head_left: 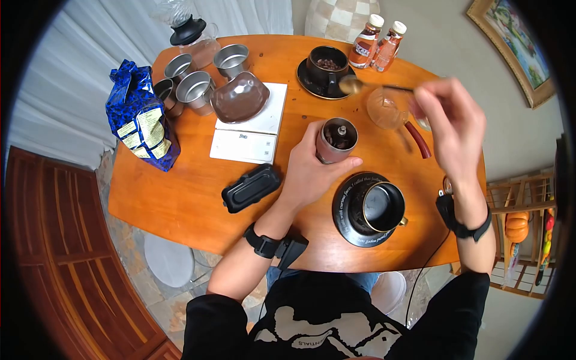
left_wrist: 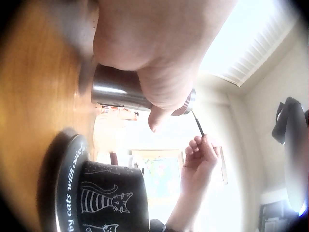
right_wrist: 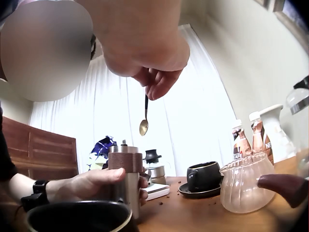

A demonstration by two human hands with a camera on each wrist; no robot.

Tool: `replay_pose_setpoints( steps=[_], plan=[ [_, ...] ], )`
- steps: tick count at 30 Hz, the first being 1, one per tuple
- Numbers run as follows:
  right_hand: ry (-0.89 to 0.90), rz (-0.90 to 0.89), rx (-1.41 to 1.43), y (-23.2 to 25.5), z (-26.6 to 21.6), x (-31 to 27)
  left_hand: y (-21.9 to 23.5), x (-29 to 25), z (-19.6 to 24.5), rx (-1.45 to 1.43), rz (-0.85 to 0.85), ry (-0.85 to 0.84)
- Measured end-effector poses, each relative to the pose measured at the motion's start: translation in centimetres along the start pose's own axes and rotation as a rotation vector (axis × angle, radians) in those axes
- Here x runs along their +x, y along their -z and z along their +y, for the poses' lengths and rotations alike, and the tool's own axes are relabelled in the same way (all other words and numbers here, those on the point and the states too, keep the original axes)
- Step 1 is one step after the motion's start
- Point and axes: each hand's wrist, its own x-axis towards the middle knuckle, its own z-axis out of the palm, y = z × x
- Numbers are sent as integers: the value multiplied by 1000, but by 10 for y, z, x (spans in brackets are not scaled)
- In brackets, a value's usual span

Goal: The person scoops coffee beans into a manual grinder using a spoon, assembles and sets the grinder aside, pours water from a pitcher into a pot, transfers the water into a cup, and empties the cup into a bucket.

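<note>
My left hand grips a steel hand coffee grinder with a brown ribbed band, held upright on the table. Its lid is off, and dark beans show round the central shaft inside. Raised over the right side of the table, my right hand pinches the dark handle of a gold-bowled spoon. In the right wrist view the spoon hangs bowl down, higher than the grinder and apart from it. Beyond the grinder, a black cup with coffee beans stands on a black saucer.
Near me is a cat-patterned black cup on a saucer. A glass pot with a red-brown handle stands right. Leftward are a white scale bearing a brown dish, a black tray, several metal cups and a blue bag.
</note>
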Motion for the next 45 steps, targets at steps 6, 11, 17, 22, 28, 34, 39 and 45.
replay_pose_setpoints(
  steps=[6,11,17,22,28,34,39,45],
  plan=[
    [-206,-118,-246,-65,79,90,-1,-1,2,77,-14,2],
    [-471,-182,-117,-99,101,105,0,1,-3,28,-7,24],
    [-440,-382,-279,-82,114,102,-3,-2,-6,11,-6,-15],
    [-31,-192,-540,7,62,64,-4,-5,2,-18,-6,-51],
    [-414,-411,-733,131,65,-48,-5,-11,4,-36,3,31],
    [-597,-411,-714,140,126,-132,-10,-16,7,49,-4,3],
    [-617,-287,-625,140,123,-125,-13,-21,8,158,-11,-222],
    [-214,-4,406,88,8,-80,-12,-21,12,204,-24,-268]
  ],
)
